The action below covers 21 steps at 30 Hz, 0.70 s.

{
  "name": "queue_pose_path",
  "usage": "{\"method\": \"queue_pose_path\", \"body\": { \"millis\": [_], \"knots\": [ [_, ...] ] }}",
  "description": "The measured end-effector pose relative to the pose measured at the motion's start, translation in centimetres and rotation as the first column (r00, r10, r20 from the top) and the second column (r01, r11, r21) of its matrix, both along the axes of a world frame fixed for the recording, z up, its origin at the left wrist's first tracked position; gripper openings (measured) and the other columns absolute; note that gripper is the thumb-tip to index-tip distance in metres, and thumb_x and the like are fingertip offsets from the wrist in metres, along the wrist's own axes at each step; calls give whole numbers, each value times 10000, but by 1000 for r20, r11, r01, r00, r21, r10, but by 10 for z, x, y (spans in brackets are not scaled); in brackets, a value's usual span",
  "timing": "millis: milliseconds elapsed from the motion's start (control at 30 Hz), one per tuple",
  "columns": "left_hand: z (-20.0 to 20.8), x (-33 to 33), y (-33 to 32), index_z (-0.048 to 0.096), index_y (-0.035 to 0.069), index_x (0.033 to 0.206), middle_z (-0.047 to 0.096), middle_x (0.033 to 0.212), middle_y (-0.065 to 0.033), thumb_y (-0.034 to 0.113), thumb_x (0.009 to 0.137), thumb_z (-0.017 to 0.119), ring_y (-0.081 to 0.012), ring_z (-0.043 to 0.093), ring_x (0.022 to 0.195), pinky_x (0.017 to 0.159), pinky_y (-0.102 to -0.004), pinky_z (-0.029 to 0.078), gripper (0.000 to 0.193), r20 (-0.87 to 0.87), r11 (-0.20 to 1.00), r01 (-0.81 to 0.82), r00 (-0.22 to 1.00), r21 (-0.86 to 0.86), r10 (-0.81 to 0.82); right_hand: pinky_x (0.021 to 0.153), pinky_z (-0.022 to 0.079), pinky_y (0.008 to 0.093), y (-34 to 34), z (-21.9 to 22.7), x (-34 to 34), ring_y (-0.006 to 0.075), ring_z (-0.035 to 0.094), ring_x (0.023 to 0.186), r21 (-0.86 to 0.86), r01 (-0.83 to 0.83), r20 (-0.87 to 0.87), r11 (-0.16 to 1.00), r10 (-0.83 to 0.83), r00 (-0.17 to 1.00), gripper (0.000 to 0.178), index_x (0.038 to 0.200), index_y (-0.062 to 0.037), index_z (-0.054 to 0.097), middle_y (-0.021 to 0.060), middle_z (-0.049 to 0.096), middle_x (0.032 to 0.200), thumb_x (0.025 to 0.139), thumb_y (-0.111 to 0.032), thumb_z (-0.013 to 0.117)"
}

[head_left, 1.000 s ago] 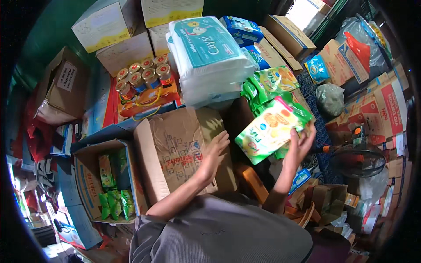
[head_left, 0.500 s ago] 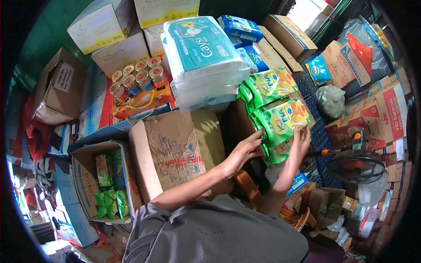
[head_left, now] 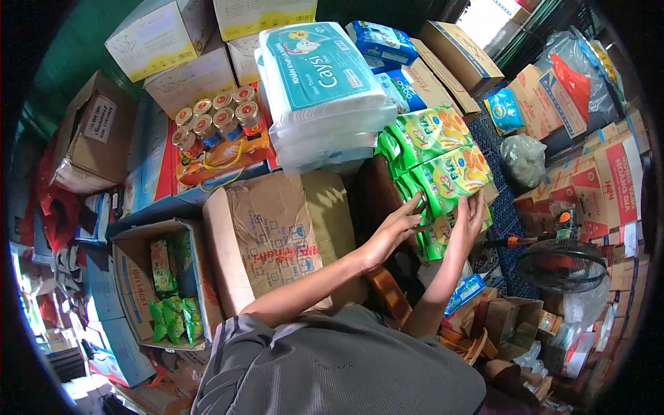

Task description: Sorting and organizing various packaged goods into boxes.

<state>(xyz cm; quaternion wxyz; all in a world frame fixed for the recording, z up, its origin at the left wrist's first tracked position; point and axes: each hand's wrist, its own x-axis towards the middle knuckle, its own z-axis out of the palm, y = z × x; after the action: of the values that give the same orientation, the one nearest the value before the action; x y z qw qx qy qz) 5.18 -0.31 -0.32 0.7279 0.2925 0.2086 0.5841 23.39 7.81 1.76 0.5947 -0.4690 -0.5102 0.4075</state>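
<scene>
Bright green snack packs with orange food pictures lie in rows on a stack to my right of centre. My left hand (head_left: 401,225) is at the left edge of the nearer green snack pack (head_left: 453,178), its fingers spread apart. My right hand (head_left: 472,216) touches the near edge of that same pack, fingers stretched out and pointing away from me. Beyond it lies another green snack pack (head_left: 427,131), side by side with the nearer one. More green packs (head_left: 437,238) show beneath and between my hands. What supports the stack is mostly hidden.
Left of the packs rises a stack of wet-tissue packs (head_left: 321,76). A brown cardboard box (head_left: 266,232) stands before me, an open carton (head_left: 128,283) holding green packs to its left. Several lidded jars (head_left: 223,123) stand behind. A black fan (head_left: 561,266) is at right.
The nearer green pack has shifted away from me, up against the farther one, and lies flatter. Both hands moved slightly; more green packs now show beneath them.
</scene>
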Motion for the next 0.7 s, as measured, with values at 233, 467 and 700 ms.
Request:
{"method": "queue_pose_path", "body": {
  "millis": [233, 467, 700],
  "knots": [
    [5, -42, -37, 203, 6, 1773, 275, 1826, -187, 395, 1130, 540, -329, 362, 1642, 1307, -495, 355, 823, -149, 995, -26, 988, 100, 41, 1215, 456, 420, -20, 4, -22, 307, 577, 1464, 250, 338, 119, 907, -376, 919, 617, 1620, 50, 497, 242, 544, 1635, 1101, -191, 728],
    [0, -142, -128, 515, -27, 1591, 657, 1526, -206, 335, 1159, 520, -328, 647, 1403, 1218, -481, 478, 564, -357, 960, -273, 893, 58, 275, 719, 528, 277, -64, 21, -76, 114, 606, 690, 405, 74, 214, 911, -173, 961, 204, 1247, 82, 739, 66, 700, 838, 1124, -58, 654],
    [-28, -252, -235, 688, -41, 1156, 765, 1281, -189, 280, 1164, 574, -244, 768, 1105, 957, -393, 614, 340, -639, 630, -776, 487, -5, 595, 632, 603, 371, -124, 10, -179, 150, 633, 489, 121, -616, -26, 779, 623, 782, 283, 806, 17, 695, 54, 613, 551, 1062, -25, 582]
  ]
}}
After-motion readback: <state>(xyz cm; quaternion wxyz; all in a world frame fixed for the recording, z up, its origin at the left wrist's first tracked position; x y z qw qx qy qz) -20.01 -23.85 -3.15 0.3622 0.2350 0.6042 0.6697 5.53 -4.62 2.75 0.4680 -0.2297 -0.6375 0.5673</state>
